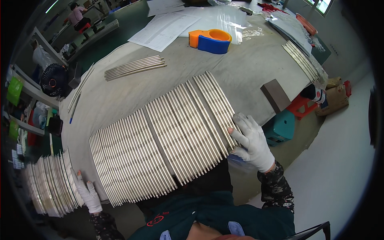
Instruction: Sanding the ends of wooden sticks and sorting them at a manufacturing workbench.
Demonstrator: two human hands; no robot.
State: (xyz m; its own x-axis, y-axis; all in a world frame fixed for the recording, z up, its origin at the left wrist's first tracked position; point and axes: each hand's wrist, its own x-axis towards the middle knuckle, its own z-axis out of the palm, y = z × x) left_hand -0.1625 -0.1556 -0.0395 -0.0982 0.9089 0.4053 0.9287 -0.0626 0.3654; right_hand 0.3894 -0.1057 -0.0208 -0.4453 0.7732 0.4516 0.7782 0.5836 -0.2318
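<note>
Slim silvery metal rods (126,158) lie side by side in a broad slanting row on the table, split by narrow gaps into groups. At the row's right end, my right hand (254,144), in a white glove with some fingertips bare, rests its spread fingers against the outermost rods (216,102). To the far left, my gloved left hand (88,194) has its fingers stretched out along the edge of another batch of rods (52,184). That hand seems to touch the nearest of them, without closing round any.
Beyond the row lie a small bundle of rods (134,68), an orange and blue tape dispenser (214,42) and paper sheets (164,30). A dark rectangular block (276,96) sits at right, near more rods (300,62). A teal stool (282,128) stands below the table edge.
</note>
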